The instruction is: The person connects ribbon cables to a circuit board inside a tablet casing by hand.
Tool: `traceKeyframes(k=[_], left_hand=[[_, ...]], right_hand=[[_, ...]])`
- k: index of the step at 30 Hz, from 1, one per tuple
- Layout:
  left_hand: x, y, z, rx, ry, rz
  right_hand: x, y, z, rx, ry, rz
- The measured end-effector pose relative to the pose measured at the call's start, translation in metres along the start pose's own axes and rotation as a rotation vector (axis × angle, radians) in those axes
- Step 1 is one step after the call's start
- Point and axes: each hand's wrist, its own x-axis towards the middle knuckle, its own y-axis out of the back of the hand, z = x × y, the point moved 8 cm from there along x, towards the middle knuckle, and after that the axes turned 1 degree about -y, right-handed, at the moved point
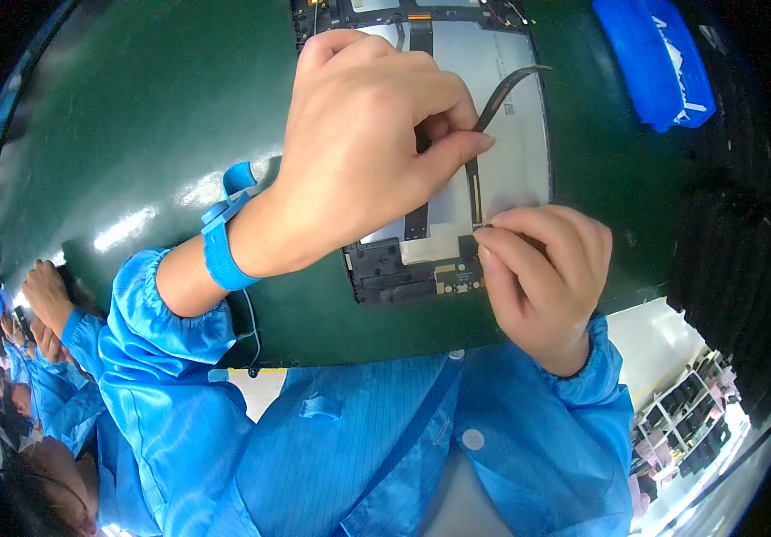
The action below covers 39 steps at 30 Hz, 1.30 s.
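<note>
An opened tablet-like device point(515, 157) lies on the green work surface, its silver-grey inside showing. My left hand point(372, 125) reaches across it, thumb and forefinger closed on a thin black flex cable point(500, 94). The cable's loose end curves up to the right; its lower stretch runs down to a small circuit board point(459, 279) at the device's near edge. There, my right hand point(547, 268) has its fingertips pinched together at the cable's lower end, partly hiding it. A wider black ribbon point(417, 219) runs beneath my left hand.
A blue bin point(659, 67) holding white pieces stands at the far right. Around my left wrist is a blue strap point(217, 242), with a cord point(254, 336) near the table edge. At the left, a co-worker's hand point(48, 291) rests by the table; a rack point(685, 416) stands behind on the right.
</note>
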Motion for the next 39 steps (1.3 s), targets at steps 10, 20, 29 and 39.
traceKeyframes(k=[10,20,29,39], left_hand=[[0.001,-0.002,0.001,0.040,0.004,-0.014],[0.002,-0.005,0.001,0.036,-0.009,-0.017],[0.000,-0.006,0.003,0.011,0.034,-0.017],[-0.002,-0.007,0.004,0.024,0.009,-0.009]], right_hand=[[-0.001,0.001,0.000,0.000,-0.002,-0.002],[-0.001,-0.001,0.001,0.009,0.002,-0.008],[-0.005,-0.003,-0.012,-0.183,0.058,-0.117],[0.012,-0.006,-0.010,-0.247,0.041,-0.305]])
